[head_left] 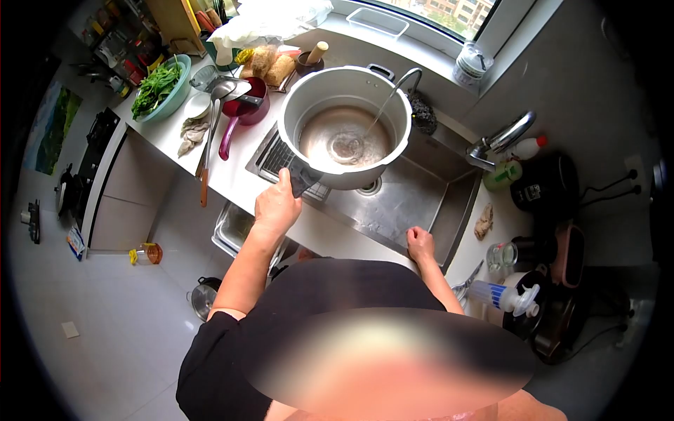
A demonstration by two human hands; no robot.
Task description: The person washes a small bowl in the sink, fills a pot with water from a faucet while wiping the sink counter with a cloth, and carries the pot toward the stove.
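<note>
A large silver pressure cooker pot sits over the left part of the steel sink, with some water in the bottom. A thin stream runs into it from a slim curved spout. My left hand is closed around the pot's black handle, thumb along the top. My right hand is curled into a loose fist at the sink's front edge, apart from the pot; I see nothing in it. Beneath the pot's left side lies a drain rack in the sink.
Left on the counter are a dark red saucepan, a long-handled ladle, a cloth and a basin of greens. A larger faucet, bottles and a glass jar stand right. An oil bottle lies on the floor.
</note>
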